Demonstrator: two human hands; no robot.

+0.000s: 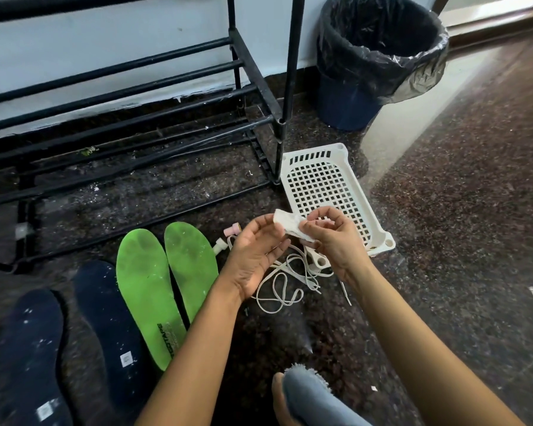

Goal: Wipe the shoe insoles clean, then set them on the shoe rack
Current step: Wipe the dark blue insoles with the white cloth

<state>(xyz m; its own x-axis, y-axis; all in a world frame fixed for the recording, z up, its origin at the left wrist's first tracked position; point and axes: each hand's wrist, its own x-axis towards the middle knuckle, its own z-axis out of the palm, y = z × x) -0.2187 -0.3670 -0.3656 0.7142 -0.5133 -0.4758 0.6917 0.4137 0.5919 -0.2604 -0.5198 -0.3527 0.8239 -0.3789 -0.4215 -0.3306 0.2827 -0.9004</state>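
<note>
Two green insoles (148, 290) lie side by side on the dark floor, dusty and speckled. Left of them lie two dark navy insoles (108, 318), also speckled white. A folded white wipe (290, 227) is held up between both hands above the floor. My right hand (333, 238) pinches its right end with curled fingers. My left hand (259, 256) is palm-up, its fingertips touching the wipe's left end. The black metal shoe rack (130, 96) stands behind the insoles against the wall.
A white perforated plastic basket (330, 192) lies on the floor right of the rack. White shoelaces (290, 281) and small pink and white caps (233, 232) lie under my hands. A bin with a black liner (379, 56) stands at the back. A grey slipper on a foot (308, 398) is at the bottom.
</note>
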